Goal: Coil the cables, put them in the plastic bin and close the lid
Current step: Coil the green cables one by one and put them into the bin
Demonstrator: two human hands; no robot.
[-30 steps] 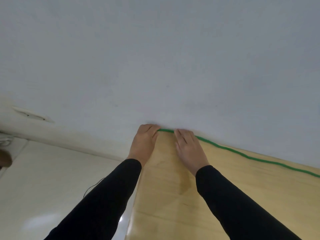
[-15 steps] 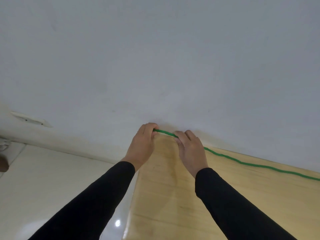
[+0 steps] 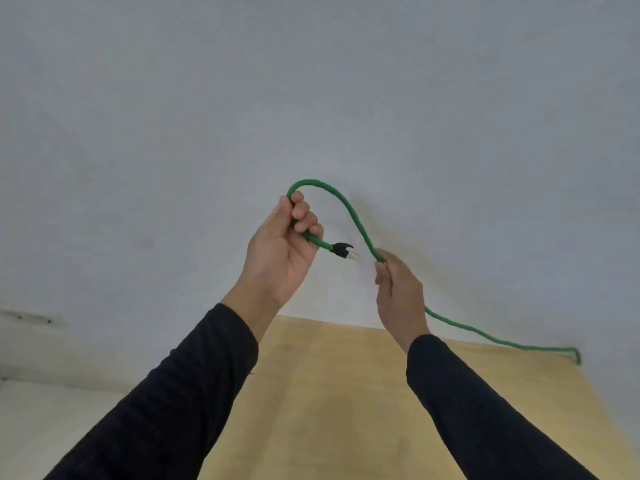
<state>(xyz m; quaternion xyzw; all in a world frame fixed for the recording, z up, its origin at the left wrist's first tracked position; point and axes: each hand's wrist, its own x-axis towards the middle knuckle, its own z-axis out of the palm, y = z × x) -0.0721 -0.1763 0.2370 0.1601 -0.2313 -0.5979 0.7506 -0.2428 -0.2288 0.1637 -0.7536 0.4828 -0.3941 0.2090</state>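
Note:
A green cable arches in the air between both hands in front of the wall. My left hand is closed around its end section, palm toward me, and the black plug with a clear tip sticks out to the right of the fist. My right hand pinches the cable lower down. From there the cable trails right along the back of the wooden table and drops over its far right corner. No plastic bin or lid is in view.
A plain pale wall fills the upper view right behind the table. To the left of the table lies a light glossy floor, with a baseboard and a small dark mark on the wall at the far left.
Both hands lifted the cable off the table's back edge and raised it. The left hand turned palm-up, gripping the plug end, so a loop now arches between the hands.

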